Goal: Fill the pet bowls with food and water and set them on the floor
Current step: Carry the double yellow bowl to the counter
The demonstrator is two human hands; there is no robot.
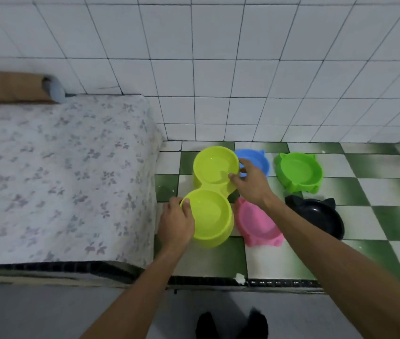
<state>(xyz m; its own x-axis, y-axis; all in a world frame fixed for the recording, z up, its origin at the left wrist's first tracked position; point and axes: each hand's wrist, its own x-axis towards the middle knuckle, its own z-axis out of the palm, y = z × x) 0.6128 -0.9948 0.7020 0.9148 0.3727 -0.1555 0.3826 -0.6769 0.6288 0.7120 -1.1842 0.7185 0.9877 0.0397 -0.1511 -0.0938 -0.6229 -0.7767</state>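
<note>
The double bowl (211, 211) runs lengthwise away from me: my left hand (175, 223) grips its near rim, my right hand (251, 182) pinches the far rim.

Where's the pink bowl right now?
In the head view, the pink bowl sits on the checkered floor, just right of the near half of the yellow-green double bowl, with the black bowl to its right.
</note>
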